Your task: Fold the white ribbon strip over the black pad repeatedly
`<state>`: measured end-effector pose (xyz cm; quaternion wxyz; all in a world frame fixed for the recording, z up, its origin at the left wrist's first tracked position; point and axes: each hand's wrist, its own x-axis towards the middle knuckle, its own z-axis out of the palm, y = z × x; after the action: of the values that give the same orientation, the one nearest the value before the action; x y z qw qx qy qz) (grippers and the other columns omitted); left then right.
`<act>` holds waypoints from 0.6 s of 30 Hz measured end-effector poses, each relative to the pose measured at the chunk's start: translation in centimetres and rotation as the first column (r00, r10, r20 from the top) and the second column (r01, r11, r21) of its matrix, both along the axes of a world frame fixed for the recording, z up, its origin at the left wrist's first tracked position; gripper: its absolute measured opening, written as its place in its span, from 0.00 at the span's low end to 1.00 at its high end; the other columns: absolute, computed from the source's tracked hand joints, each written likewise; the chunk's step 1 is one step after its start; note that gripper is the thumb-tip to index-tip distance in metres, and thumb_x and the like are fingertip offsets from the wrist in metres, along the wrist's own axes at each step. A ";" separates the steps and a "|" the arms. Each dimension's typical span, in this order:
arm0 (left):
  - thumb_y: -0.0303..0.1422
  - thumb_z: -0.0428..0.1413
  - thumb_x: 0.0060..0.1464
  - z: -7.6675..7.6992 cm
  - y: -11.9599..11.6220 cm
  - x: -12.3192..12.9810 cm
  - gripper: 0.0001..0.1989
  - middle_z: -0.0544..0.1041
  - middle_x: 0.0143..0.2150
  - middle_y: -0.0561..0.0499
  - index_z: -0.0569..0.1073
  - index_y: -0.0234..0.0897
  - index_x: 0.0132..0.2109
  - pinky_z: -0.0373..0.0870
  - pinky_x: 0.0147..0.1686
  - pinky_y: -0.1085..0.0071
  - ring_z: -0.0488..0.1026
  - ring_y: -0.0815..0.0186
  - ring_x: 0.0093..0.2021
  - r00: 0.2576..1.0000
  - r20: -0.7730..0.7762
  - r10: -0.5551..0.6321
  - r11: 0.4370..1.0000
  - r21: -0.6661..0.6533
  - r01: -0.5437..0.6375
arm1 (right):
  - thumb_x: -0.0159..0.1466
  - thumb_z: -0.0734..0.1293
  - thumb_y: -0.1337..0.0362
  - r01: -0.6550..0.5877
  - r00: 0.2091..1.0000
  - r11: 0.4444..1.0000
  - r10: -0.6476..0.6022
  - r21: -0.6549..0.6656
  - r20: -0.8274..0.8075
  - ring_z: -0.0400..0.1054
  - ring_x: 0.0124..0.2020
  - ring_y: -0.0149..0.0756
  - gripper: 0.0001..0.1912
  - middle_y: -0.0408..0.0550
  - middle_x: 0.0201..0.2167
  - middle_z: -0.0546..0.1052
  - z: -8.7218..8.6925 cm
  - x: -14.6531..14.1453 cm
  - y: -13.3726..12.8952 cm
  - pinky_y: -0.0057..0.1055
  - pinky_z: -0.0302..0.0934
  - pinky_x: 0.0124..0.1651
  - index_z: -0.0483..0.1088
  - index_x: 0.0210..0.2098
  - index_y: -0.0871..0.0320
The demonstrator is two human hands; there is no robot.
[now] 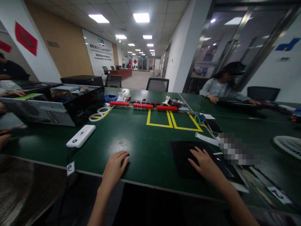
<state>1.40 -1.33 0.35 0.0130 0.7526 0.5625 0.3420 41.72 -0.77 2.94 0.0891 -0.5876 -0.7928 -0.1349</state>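
Note:
My left hand [115, 166] rests on the green table [131, 138] near its front edge. Its fingers are stretched forward and lie loosely together, with a dark gap beside the thumb and no object visible in it. My right hand [202, 160] lies with fingers spread on a flat black panel [180, 161], and nothing shows in its grasp. Just right of that panel is a blurred-out object [237, 150] with a white strip [207, 139] behind it. A white power bank [81, 136] with a cable lies left of my left hand.
An open computer case [47, 110] stands at the left. Red racks [142, 105], a blue bin [110, 98] and two white rings [96, 117] lie further back. Yellow taped frames [160, 126] and coloured wires [199, 119] are beyond my right hand. A person [223, 84] sits opposite, right.

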 end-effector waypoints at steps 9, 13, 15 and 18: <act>0.39 0.53 0.57 1.5 -2.2 3.5 0.18 0.74 0.54 0.47 0.71 0.44 0.54 0.65 0.54 0.53 0.69 0.55 0.54 0.975 -0.094 -0.202 0.979 -0.030 0.200 | 0.64 0.55 0.62 0.011 1.000 0.999 -0.011 -0.044 -0.014 0.61 0.56 0.51 0.25 0.66 0.56 0.67 0.6 -12.6 -1.5 0.48 0.55 0.56 0.64 0.56 0.72; 0.42 0.59 0.52 1.3 -3.6 5.3 0.27 0.70 0.58 0.47 0.66 0.47 0.59 0.61 0.56 0.47 0.65 0.52 0.58 0.947 -0.152 -0.282 0.959 -0.052 0.277 | 0.64 0.54 0.64 0.067 0.994 0.995 -0.073 -0.074 -0.077 0.60 0.57 0.54 0.25 0.70 0.55 0.66 0.8 -16.1 -1.8 0.50 0.56 0.55 0.63 0.56 0.74; 0.40 0.60 0.51 0.8 -3.6 5.5 0.27 0.70 0.58 0.46 0.66 0.48 0.58 0.60 0.56 0.45 0.64 0.50 0.59 0.949 -0.171 -0.264 0.964 -0.057 0.258 | 0.64 0.54 0.65 0.100 0.986 0.992 -0.109 -0.076 -0.123 0.60 0.57 0.55 0.25 0.71 0.55 0.66 0.6 -17.2 -2.0 0.49 0.55 0.55 0.63 0.56 0.75; 0.39 0.59 0.52 0.0 -3.2 4.8 0.24 0.70 0.58 0.46 0.68 0.49 0.57 0.60 0.55 0.44 0.65 0.50 0.58 0.948 -0.187 -0.257 0.966 -0.084 0.245 | 0.63 0.54 0.66 0.116 0.974 0.992 -0.123 -0.044 -0.190 0.60 0.57 0.56 0.26 0.70 0.56 0.66 -0.1 -18.4 -2.1 0.53 0.55 0.54 0.61 0.58 0.73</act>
<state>6.24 -4.55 0.31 0.0234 0.8474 0.4707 0.2445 23.36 -2.92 2.88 0.1477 -0.6459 -0.7458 -0.0698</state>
